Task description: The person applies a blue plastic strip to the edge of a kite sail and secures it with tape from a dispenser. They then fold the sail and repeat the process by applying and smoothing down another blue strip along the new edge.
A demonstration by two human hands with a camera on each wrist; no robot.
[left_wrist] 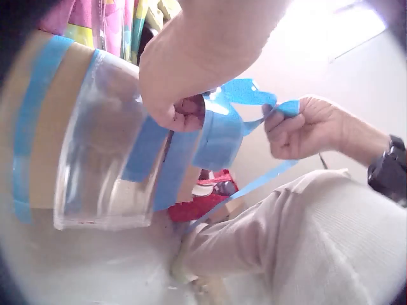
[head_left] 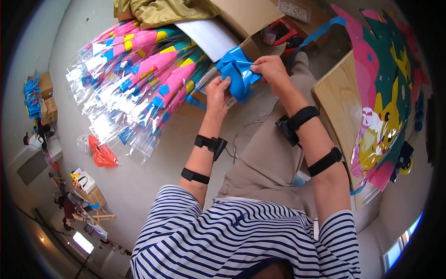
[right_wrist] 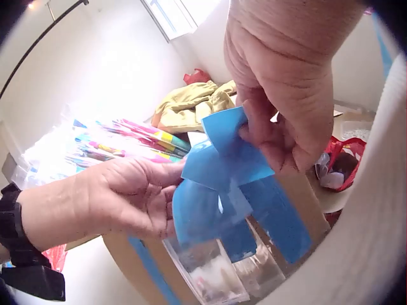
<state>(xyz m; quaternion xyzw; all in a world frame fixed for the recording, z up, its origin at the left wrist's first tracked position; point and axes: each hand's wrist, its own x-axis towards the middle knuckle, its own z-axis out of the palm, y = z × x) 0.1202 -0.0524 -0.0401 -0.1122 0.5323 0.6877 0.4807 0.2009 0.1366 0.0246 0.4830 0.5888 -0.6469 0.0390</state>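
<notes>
Between both hands is a bow of wide, glossy blue ribbon (head_left: 239, 76), with flat loops and hanging tails (right_wrist: 280, 219). My left hand (head_left: 217, 95) grips its left side, thumb on top. The right hand (head_left: 273, 69) pinches a loop at the upper right between thumb and fingertips; in the left wrist view that hand (left_wrist: 305, 129) holds a narrow blue end. Below the bow is a clear plastic sleeve (left_wrist: 95, 152) with blue edges, in front of a cardboard box (right_wrist: 130, 267). The left fingertips are partly hidden behind the bow in the head view.
Wrapped pink, blue and yellow bundles (head_left: 153, 69) fan out on the left. An open carton (head_left: 241, 18) and a red bag (head_left: 283, 37) stand ahead. A wooden board (head_left: 341, 97) and a printed cartoon sheet (head_left: 385, 97) are at right. An orange plastic bag (head_left: 103, 152) lies on the floor.
</notes>
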